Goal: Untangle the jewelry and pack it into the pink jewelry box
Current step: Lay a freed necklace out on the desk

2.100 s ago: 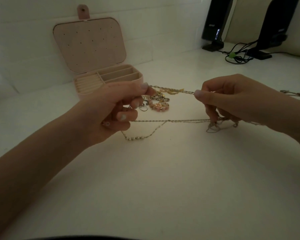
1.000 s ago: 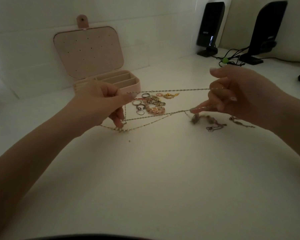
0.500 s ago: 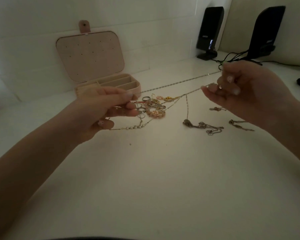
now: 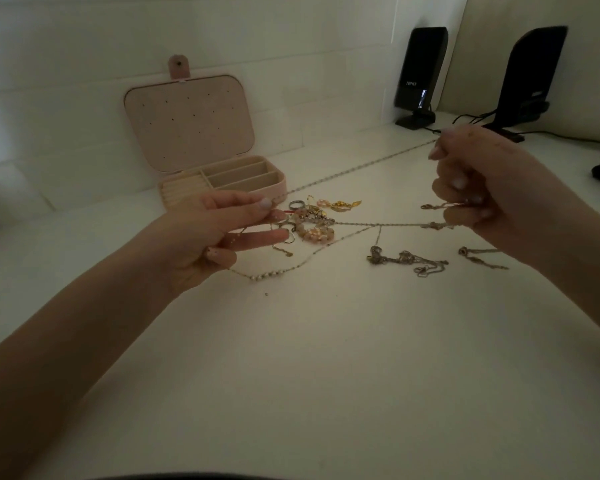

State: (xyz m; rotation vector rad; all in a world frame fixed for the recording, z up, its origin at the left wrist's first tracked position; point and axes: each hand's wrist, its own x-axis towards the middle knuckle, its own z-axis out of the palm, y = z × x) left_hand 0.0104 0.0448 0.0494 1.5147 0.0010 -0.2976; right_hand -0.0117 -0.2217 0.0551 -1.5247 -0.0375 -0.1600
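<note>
One marking only: pale lettering on the lower front of the nearer black speaker (image 4: 419, 69), at the back of the white table. It looks like a short brand word, possibly "EDIFIER", but the dim light and small size make the letters uncertain. The second black speaker (image 4: 530, 74), further right, carries a faint pale patch on its side, too blurred to read. The pink jewelry box (image 4: 201, 147) bears no legible text, only small holes in its lid.

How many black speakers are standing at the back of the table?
2. One black speaker stands against the white wall; the other speaker stands to its right, behind the right hand. None appears hidden.
</note>
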